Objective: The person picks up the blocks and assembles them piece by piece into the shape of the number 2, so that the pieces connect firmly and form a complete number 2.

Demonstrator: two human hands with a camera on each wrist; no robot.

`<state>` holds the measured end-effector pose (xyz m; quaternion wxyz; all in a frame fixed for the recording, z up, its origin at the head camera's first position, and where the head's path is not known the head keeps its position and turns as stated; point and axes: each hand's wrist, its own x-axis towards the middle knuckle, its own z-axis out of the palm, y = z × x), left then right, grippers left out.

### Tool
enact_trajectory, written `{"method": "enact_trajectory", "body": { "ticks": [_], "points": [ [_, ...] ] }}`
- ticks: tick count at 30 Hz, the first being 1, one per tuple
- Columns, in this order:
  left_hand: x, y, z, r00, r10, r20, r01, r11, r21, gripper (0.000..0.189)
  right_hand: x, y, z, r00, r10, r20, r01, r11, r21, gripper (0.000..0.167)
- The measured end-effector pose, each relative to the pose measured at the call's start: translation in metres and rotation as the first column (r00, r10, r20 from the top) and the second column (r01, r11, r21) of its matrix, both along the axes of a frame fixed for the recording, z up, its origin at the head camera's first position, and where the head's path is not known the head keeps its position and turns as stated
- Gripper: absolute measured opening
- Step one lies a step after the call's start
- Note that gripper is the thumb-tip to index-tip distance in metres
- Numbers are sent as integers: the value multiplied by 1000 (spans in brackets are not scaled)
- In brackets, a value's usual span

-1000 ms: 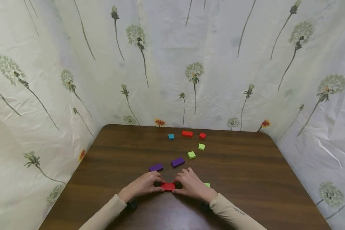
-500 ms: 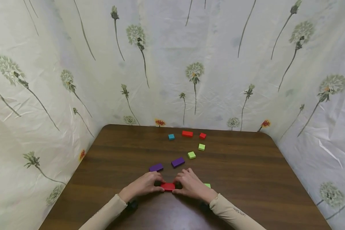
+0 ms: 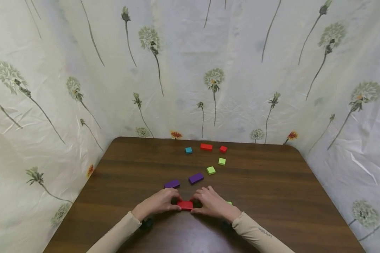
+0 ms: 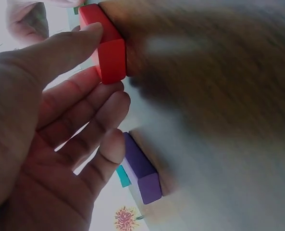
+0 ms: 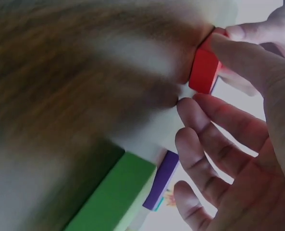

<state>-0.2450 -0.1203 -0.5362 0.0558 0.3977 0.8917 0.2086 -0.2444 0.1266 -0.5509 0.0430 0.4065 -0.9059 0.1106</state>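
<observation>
A red rectangular block (image 3: pixel 185 205) lies near the front middle of the table, one end toward each hand. My left hand (image 3: pixel 159 202) pinches its left end between thumb and fingers. At the opposite end my right hand (image 3: pixel 213 203) pinches it the same way. In the left wrist view the thumb lies on the red block's (image 4: pixel 112 57) face and the remaining fingers are spread loosely. A purple block (image 3: pixel 172 184) sits just beyond the left hand. Mostly hidden behind the right hand is a green block (image 3: pixel 229 203), which shows large in the right wrist view.
The brown wooden table (image 3: pixel 272 196) also bears a second purple block (image 3: pixel 196 178) and two light green blocks, one nearer (image 3: pixel 211 170). Farther back are a blue block (image 3: pixel 188 150), a long red block (image 3: pixel 206 147) and a small red block (image 3: pixel 223 149). A flowered curtain (image 3: pixel 183 70) surrounds the table.
Both hands keep hold of the red block, nearly still. The right hand has shifted very slightly right and covers more of the green block behind it.
</observation>
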Motion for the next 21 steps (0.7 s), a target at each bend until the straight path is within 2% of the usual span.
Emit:
{"method": "enact_trajectory", "body": {
  "ticks": [7, 15, 21],
  "points": [
    [-2, 1, 1, 999, 3, 43, -3, 1000, -13, 24, -2, 13, 9, 995, -1, 99, 4, 1000, -29, 44],
    [-1, 0, 0, 1000, -6, 29, 6, 1000, 5, 24, -6, 39, 15, 985, -73, 158, 88, 992, -88, 42],
    [-1, 1, 0, 999, 8, 51, -8, 1000, 4, 23, -8, 62, 23, 976, -116, 184, 141, 981, -134, 40]
  ]
}}
